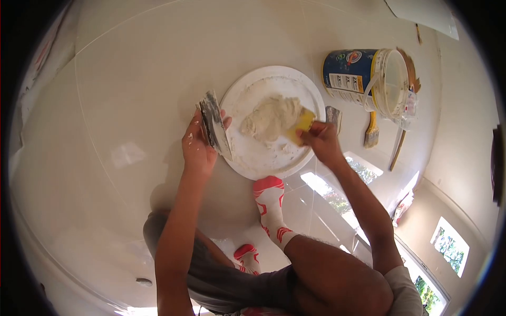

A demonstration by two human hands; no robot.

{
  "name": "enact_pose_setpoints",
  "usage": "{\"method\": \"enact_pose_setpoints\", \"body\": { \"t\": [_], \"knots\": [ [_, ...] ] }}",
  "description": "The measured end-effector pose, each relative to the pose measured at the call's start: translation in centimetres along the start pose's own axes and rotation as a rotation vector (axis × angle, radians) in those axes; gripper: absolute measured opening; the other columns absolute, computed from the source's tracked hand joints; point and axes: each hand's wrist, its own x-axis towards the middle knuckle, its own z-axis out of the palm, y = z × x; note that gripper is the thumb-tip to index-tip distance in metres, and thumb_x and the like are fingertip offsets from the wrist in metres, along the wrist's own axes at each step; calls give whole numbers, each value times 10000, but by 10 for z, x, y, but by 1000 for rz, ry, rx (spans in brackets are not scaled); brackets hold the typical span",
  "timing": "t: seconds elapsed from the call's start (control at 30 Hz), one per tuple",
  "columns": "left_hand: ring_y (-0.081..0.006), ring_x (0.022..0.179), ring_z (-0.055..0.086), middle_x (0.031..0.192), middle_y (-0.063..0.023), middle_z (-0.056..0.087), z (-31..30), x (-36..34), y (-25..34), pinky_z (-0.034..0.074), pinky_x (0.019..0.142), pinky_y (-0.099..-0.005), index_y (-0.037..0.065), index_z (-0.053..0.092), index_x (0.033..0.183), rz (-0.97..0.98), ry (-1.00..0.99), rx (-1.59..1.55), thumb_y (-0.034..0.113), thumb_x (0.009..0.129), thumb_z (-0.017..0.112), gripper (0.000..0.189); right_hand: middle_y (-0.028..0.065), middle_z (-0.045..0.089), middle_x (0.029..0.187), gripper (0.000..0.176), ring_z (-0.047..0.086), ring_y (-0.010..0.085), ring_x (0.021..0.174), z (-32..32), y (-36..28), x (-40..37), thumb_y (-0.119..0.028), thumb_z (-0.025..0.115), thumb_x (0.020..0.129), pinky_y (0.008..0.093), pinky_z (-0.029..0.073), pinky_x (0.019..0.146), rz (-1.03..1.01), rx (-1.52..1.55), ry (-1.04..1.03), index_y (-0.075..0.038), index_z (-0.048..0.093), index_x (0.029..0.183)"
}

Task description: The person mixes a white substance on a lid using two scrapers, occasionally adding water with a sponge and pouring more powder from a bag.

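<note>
A round white board (245, 160) lies on the floor with a mound of off-white paste (271, 118) on it. My left hand (199, 139) is closed round a flat trowel-like tool (212, 122), dark-streaked and smeared with paste, at the board's left edge. White specks of paste show on that hand's fingers. In a pinch, my right hand (322, 141) holds a yellow scraper (301, 129), its edge at the right side of the paste. Part of the scraper is blurred.
Right of the board lie a grey-bladed tool (333, 118), a bucket (350, 73) on its side, a yellow-handled brush (372, 131) and a thin stick (396, 150). My socked foot (270, 197) touches or nearly touches the board's near edge.
</note>
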Motion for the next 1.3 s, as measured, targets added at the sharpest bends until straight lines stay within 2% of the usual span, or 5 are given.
{"method": "enact_pose_setpoints", "body": {
  "t": [0.1, 0.4, 0.77, 0.93, 1.3],
  "knots": [
    [-267, 1048, 541, 1046, -148, 590, -8, 3, 1, 371, 1013, -491, 33, 518, 1103, -7, -106, 1, 242, 954, 382, 290, 134, 612, 968, 225, 599, 195, 633, 7, -35, -6, 6, 582, 710, 321, 493, 521, -795, -841, 211, -24, 653, 922],
    [-263, 1049, 536, 1036, -133, 590, 2, 0, 3, 385, 1005, -487, 29, 511, 1124, -13, -15, 54, 266, 962, 373, 318, 20, 596, 898, 162, 570, 173, 726, 30, -27, -7, -91, 579, 675, 304, 482, 618, -1116, -1425, -116, -70, 628, 828],
    [-248, 1042, 535, 1050, -119, 581, -4, 3, -4, 398, 996, -476, 22, 504, 1129, 4, 0, -12, 255, 960, 385, 312, 78, 662, 799, 195, 566, 96, 661, -39, 24, 20, -45, 572, 820, 246, 445, 615, -170, -157, 118, 21, 633, 993],
    [-248, 1040, 537, 1039, -129, 579, 4, 0, -3, 401, 992, -476, 12, 516, 1097, -2, 90, 4, 257, 952, 403, 307, 99, 661, 903, 213, 608, 152, 790, -33, 1, 85, -34, 551, 833, 284, 465, 715, -138, -502, 23, 29, 609, 1029],
    [-267, 1057, 531, 1000, -151, 606, -5, 4, 3, 336, 1034, -502, 46, 565, 828, -29, -35, -74, 268, 907, 465, 256, -19, 515, 590, 50, 538, 151, 730, 39, -82, 30, -142, 626, 610, 279, 434, 727, -1473, -1554, -622, -122, 592, 579]
  ]
}}
